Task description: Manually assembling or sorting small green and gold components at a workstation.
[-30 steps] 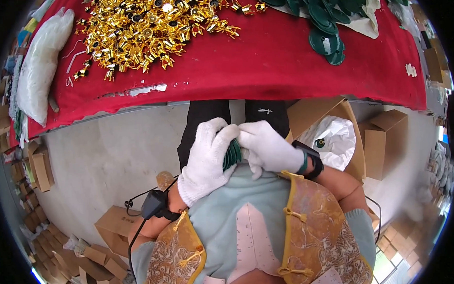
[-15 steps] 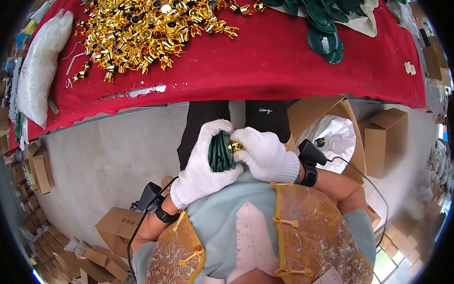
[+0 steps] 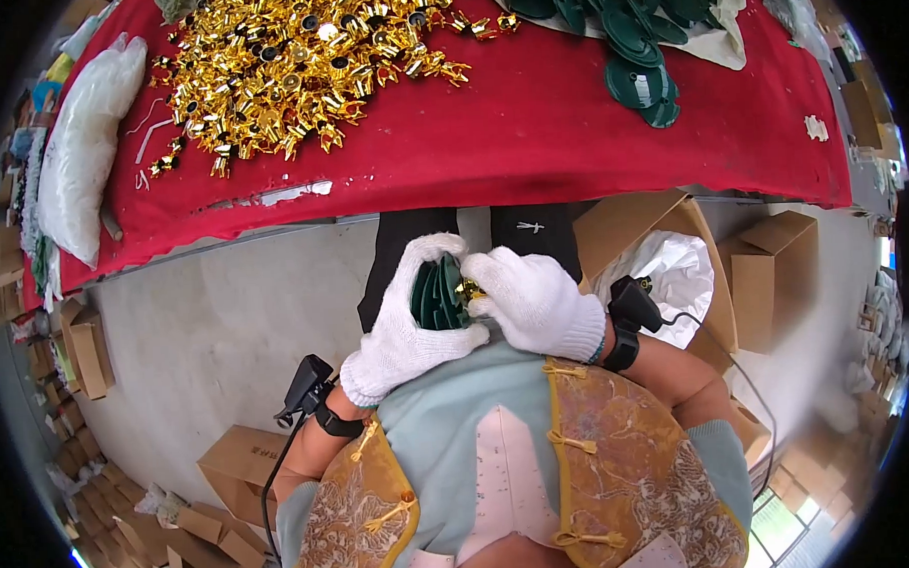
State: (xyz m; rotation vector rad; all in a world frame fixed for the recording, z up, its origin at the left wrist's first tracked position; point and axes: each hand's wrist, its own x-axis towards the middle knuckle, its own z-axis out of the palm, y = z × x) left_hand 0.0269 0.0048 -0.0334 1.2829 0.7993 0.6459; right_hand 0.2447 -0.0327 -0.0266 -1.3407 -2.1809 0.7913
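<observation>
Green discs [image 3: 437, 297] have turned into fuller view, gripped by the left hand [image 3: 403, 340]. Beside them, the right hand [image 3: 533, 303] pinches a half-hidden gold piece [image 3: 467, 291].

On the surface [image 3: 490, 148] we find, left to right, a bag [image 3: 88, 162], a parts heap [image 3: 287, 85], and discs [image 3: 636, 82] partly on a sack [image 3: 728, 42]. Nearer us, the left hand [image 3: 406, 336] holds a stack [image 3: 437, 295], left of a part [image 3: 467, 291] in the right hand [image 3: 542, 303]. Boxes [image 3: 772, 293] stand at right.

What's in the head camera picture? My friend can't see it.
The white-gloved left hand holds a stack of green discs while the white-gloved right hand holds a shiny gold piece beside it. A pile of gold pieces lies on a red cloth.
</observation>
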